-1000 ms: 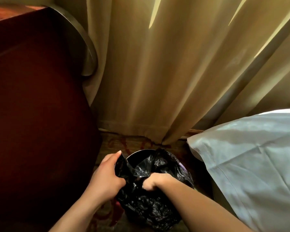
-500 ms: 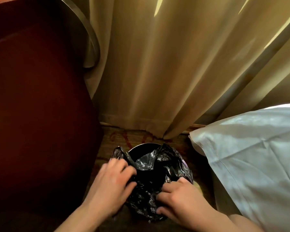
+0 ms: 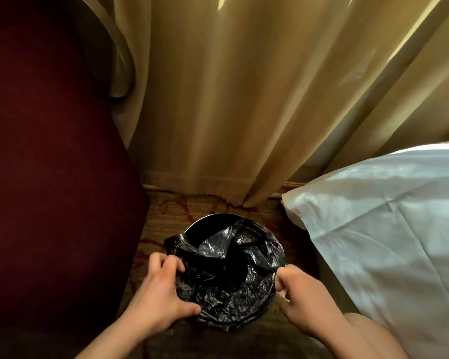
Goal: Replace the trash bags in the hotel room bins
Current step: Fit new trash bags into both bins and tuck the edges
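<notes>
A round dark bin stands on the patterned carpet at the bottom centre. A crinkled black trash bag lies in its mouth, draped over the near, left and right rim, while the far rim shows bare. My left hand grips the bag's edge at the left side of the bin, fingers curled over the plastic. My right hand pinches the bag's edge at the right rim. The bin's lower body is hidden under the bag and my hands.
A dark red upholstered chair with a curved metal arm fills the left. Beige curtains hang behind the bin. A white bed corner presses in from the right. Patterned carpet shows around the bin.
My hands have moved apart from the middle of the bin to its left and right sides, spreading the black bag wider across the rim. The view has tilted down a little.
</notes>
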